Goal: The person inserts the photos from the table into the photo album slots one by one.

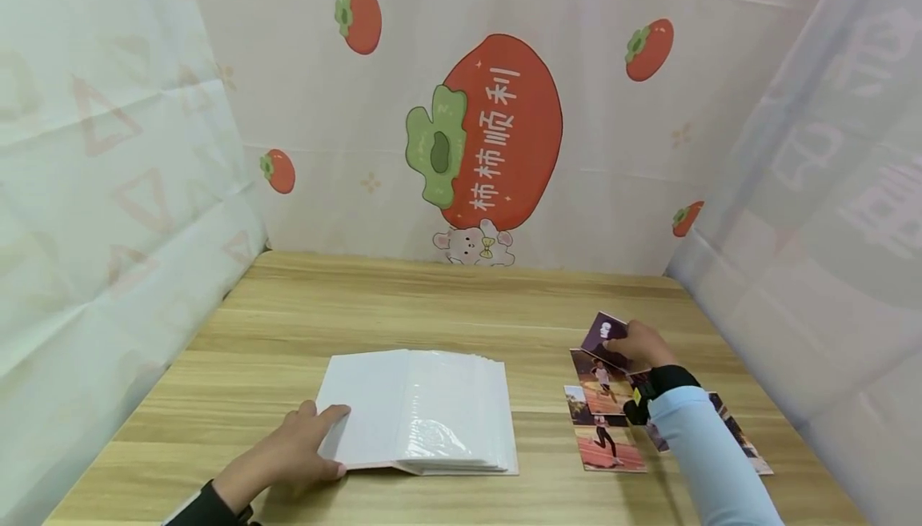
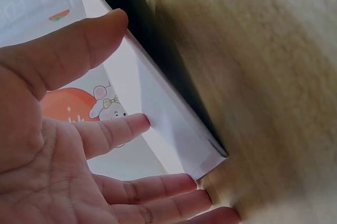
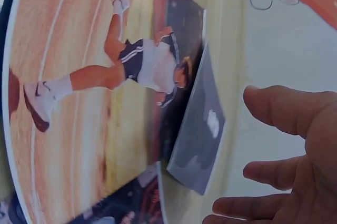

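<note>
A photo album [image 1: 461, 422] lies spread on the table, with a plain white page at left and clear sleeves at right. My left hand [image 1: 291, 450] rests at its lower left, fingertips on the white page and thumb at the near edge. In the left wrist view those fingers extend loosely along the album's edge [image 2: 168, 110]. My right hand [image 1: 644, 346] is over a dark purple photo [image 1: 603, 332] at the top of a photo group. The right wrist view shows straight fingers beside this dark photo [image 3: 200, 129], which overlaps a runner photo [image 3: 89, 76].
Below the dark photo, the runner photo [image 1: 603, 386] overlaps another running photo [image 1: 612, 450]. More photos lie partly under my right forearm, one [image 1: 745, 439] showing beyond it. Printed fabric walls [image 1: 576, 238] enclose the back and sides of the wooden table [image 1: 374, 294].
</note>
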`<state>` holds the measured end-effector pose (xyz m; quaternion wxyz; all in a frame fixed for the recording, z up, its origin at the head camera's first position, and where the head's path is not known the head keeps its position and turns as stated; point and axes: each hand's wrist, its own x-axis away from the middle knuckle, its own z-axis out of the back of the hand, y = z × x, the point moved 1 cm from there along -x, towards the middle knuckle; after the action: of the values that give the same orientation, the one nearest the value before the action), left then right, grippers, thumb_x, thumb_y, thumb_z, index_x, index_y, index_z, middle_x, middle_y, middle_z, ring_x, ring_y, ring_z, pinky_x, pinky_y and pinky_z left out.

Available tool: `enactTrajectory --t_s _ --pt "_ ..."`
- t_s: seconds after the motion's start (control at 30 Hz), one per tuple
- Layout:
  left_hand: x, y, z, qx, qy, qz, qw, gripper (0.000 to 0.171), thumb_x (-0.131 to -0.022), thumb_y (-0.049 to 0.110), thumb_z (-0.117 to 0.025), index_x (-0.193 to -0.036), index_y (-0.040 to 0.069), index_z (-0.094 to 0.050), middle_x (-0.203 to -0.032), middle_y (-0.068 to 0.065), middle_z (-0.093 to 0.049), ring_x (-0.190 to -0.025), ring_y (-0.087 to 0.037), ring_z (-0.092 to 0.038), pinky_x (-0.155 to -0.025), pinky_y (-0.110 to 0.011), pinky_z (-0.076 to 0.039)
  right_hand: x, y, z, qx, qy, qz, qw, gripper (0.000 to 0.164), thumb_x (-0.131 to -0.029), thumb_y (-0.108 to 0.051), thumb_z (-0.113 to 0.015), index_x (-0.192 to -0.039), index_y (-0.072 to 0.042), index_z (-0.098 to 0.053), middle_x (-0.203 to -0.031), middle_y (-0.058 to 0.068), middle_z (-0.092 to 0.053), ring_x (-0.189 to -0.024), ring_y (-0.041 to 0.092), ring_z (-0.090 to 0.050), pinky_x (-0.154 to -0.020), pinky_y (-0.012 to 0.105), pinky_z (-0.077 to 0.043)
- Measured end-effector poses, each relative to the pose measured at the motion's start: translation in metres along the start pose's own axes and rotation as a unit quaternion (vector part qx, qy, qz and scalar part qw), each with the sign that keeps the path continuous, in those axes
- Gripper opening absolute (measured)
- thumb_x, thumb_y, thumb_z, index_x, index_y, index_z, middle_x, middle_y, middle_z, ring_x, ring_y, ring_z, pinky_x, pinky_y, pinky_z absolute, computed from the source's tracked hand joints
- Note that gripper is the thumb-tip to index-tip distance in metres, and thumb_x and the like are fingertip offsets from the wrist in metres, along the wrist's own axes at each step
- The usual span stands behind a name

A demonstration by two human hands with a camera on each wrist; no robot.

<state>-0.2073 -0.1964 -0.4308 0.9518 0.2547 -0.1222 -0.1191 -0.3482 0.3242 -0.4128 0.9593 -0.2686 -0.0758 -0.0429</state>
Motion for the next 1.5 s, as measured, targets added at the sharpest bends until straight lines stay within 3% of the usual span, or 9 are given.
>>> enactTrajectory --t_s 0.1,0.17,0.33,0.43,0.53,0.77,0.9,1.13,1.5 --pt "0.001 0.001 0.0 0.001 -0.002 0.001 1.0 0.076 -0.063 0.028 -0.085 -0.127 0.005 -0.052 -0.097 -0.016 -0.044 -0.085 -0.029 -0.043 -0.071 -0.05 -0.042 -0.004 0.007 -0.008 -0.014 -0.008 -0.035 0.999 0.055 -0.088 -0.025 -0.06 -0.114 0.02 -0.041 -0.091 0.025 -0.052 -0.079 0.033 -0.052 -0.068 0.042 -0.05" --pt "0.001 0.001 0.0 0.0 -0.002 0.003 1.0 0.076 -0.063 0.027 -0.085 -0.127 0.004 -0.052 -0.097 -0.016 -0.044 -0.085 -0.029 -0.043 -0.072 -0.051 -0.042 -0.005 0.009 -0.014 0.009 -0.008 -0.053 0.999 0.058 -0.09 -0.033 -0.057 -0.113 0.019 -0.044 -0.089 0.023 -0.055 -0.077 0.033 -0.053 -0.069 0.043 -0.048" --pt "0.002 0.0 0.0 0.002 -0.003 0.004 1.0 0.075 -0.063 0.026 -0.085 -0.127 0.005 -0.052 -0.098 -0.017 -0.044 -0.086 -0.03 -0.044 -0.072 -0.052 -0.042 -0.006 0.006 -0.023 0.102 0.011 -0.096 0.99 0.077 -0.086 -0.056 -0.053 -0.112 0.016 -0.05 -0.095 0.029 -0.057 -0.087 0.044 -0.054 -0.079 0.066 -0.035" --pt "0.001 0.0 0.001 0.008 -0.009 -0.003 0.9999 0.075 -0.065 0.027 -0.084 -0.129 0.004 -0.051 -0.1 -0.017 -0.044 -0.087 -0.03 -0.044 -0.072 -0.052 -0.042 -0.008 0.003 -0.024 0.133 0.024 -0.107 0.985 0.086 -0.081 -0.059 -0.057 -0.118 0.018 -0.047 -0.105 0.037 -0.053 -0.097 0.054 -0.049 -0.082 0.074 -0.025" --pt "0.0 0.0 0.002 0.015 -0.013 -0.007 0.9998 0.075 -0.066 0.027 -0.083 -0.129 0.004 -0.05 -0.101 -0.018 -0.044 -0.088 -0.031 -0.044 -0.072 -0.052 -0.042 -0.009 0.002 -0.02 0.12 0.026 -0.102 0.987 0.082 -0.08 -0.053 -0.063 -0.117 0.018 -0.047 -0.102 0.035 -0.054 -0.093 0.051 -0.05 -0.081 0.069 -0.031" --pt "0.0 0.0 0.003 0.012 -0.012 -0.001 0.9999 0.075 -0.066 0.027 -0.083 -0.129 0.004 -0.05 -0.1 -0.017 -0.043 -0.088 -0.031 -0.044 -0.073 -0.051 -0.042 -0.007 0.005 -0.011 0.028 0.009 -0.064 0.998 0.058 -0.08 -0.026 -0.071 -0.108 0.018 -0.049 -0.086 0.023 -0.057 -0.077 0.035 -0.053 -0.069 0.046 -0.046" --pt "0.001 -0.001 0.002 0.01 -0.013 -0.001 0.9999 0.075 -0.066 0.027 -0.083 -0.129 0.004 -0.05 -0.099 -0.017 -0.043 -0.088 -0.03 -0.044 -0.072 -0.051 -0.042 -0.005 0.007 -0.01 0.002 0.025 -0.08 0.996 0.064 -0.076 -0.022 -0.076 -0.112 0.02 -0.044 -0.09 0.028 -0.054 -0.081 0.039 -0.051 -0.073 0.049 -0.045" --pt "0.0 -0.001 0.0 0.012 -0.013 -0.002 0.9998 0.074 -0.066 0.026 -0.083 -0.129 0.003 -0.05 -0.099 -0.016 -0.043 -0.086 -0.03 -0.043 -0.072 -0.051 -0.042 -0.004 0.006 -0.009 -0.017 0.055 -0.147 0.987 0.075 -0.069 -0.021 -0.081 -0.116 0.019 -0.037 -0.095 0.034 -0.041 -0.09 0.047 -0.036 -0.079 0.055 -0.037" --pt "0.0 0.001 0.0 0.01 -0.01 0.0 0.9999 0.075 -0.066 0.026 -0.083 -0.129 0.004 -0.05 -0.099 -0.016 -0.043 -0.087 -0.03 -0.043 -0.073 -0.051 -0.042 -0.007 0.012 -0.008 -0.025 0.084 -0.16 0.983 0.078 -0.068 -0.014 -0.08 -0.117 0.019 -0.03 -0.094 0.036 -0.034 -0.09 0.049 -0.031 -0.079 0.056 -0.033"
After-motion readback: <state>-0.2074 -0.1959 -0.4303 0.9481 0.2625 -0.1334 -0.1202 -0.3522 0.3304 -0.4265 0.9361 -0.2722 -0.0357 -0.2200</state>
